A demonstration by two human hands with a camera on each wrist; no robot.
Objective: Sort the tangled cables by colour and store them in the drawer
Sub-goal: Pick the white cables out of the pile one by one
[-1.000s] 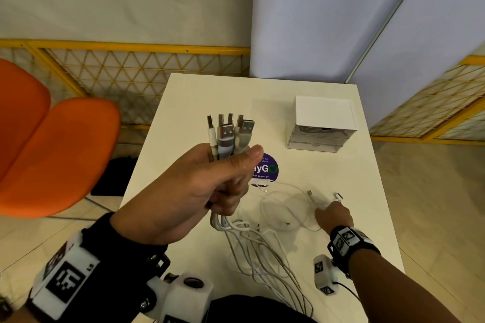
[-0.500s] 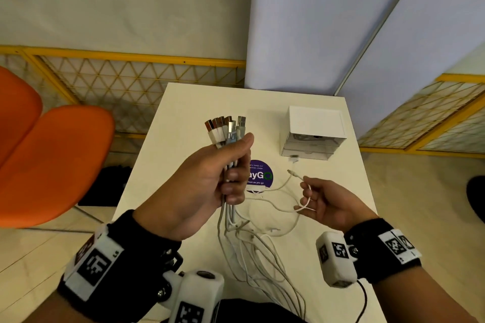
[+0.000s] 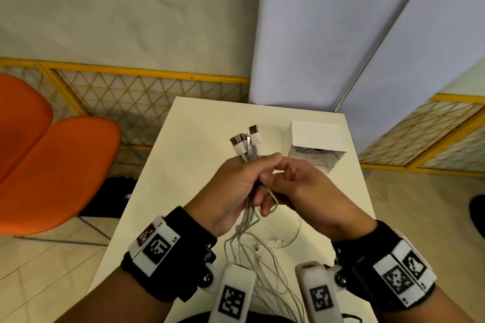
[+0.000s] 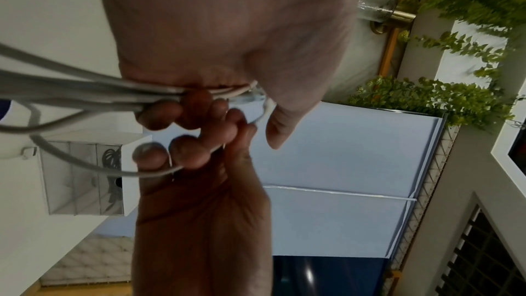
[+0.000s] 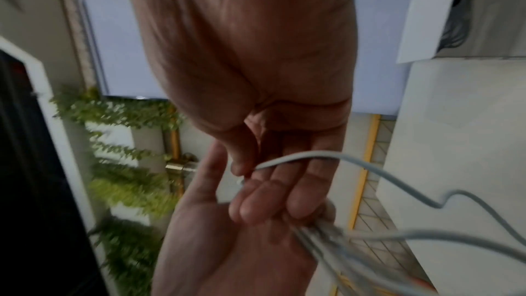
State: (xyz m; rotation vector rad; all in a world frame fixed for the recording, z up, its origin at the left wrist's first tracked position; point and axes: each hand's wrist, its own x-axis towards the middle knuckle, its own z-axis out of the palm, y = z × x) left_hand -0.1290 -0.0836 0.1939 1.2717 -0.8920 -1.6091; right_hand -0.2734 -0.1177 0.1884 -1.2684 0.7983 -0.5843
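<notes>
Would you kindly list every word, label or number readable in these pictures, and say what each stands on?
"LS": on the white tag of the left wristband, beside its square code pattern.
Small print beside the code patterns on the right wristband: too small to read.
No text shows on the cables or the drawer box.

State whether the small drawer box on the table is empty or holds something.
Holds something: the drawer box shows dark cables through its clear front; how many, cannot tell.
</notes>
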